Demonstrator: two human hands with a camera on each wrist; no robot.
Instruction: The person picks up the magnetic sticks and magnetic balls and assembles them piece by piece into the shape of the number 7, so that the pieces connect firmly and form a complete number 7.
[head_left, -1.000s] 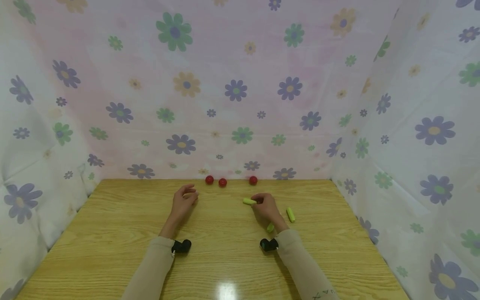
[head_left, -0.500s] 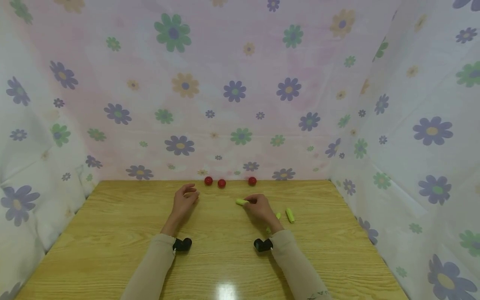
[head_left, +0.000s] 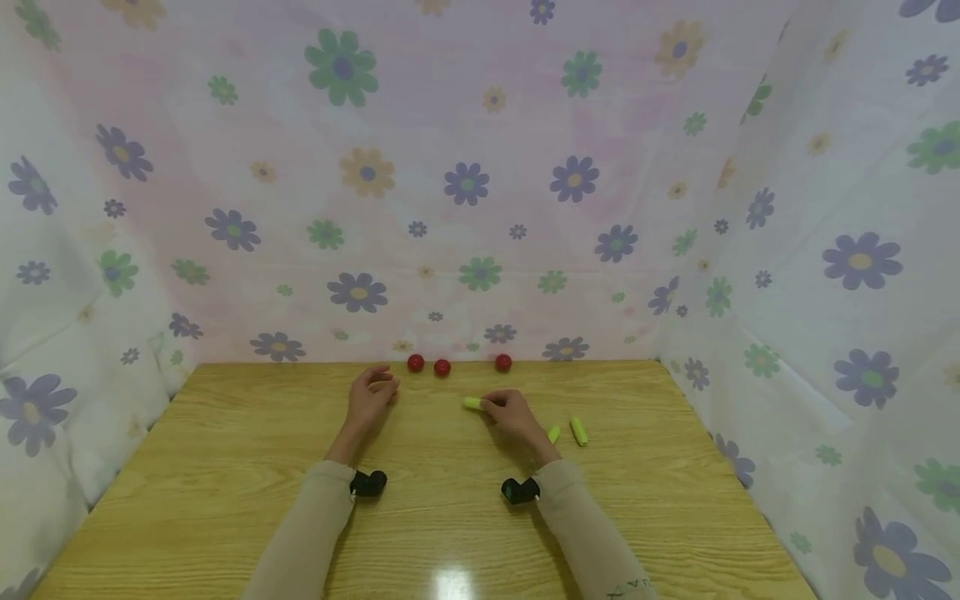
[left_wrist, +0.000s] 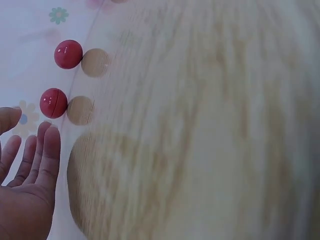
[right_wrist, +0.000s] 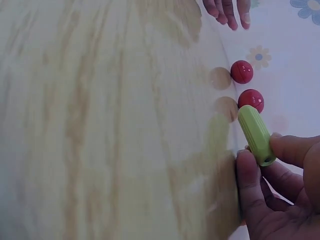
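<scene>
Between its thumb and fingers my right hand (head_left: 512,412) pinches a light-green ribbed cylinder (right_wrist: 254,131), which has a small dark hole in one end. The cylinder points left, over the middle of the wooden table (head_left: 420,517). My left hand (head_left: 369,398) is further left with relaxed fingers, holding nothing. In the left wrist view its fingertips appear close to a shiny red ball (left_wrist: 53,103) with a thin seam. Beyond that sits a second red ball (left_wrist: 68,54). A third red ball (head_left: 503,363) stands further right along the back edge.
Two more green cylinders lie right of my right hand: one in full view (head_left: 579,432), the other (head_left: 553,434) partly hidden by my wrist. A flower-patterned cloth (head_left: 480,225) rises behind the table and along both sides. Each wrist wears a small black camera.
My right hand has moved left with the green cylinder in its grip, uncovering more of the cylinder near its wrist. The left hand stays nearly still.
</scene>
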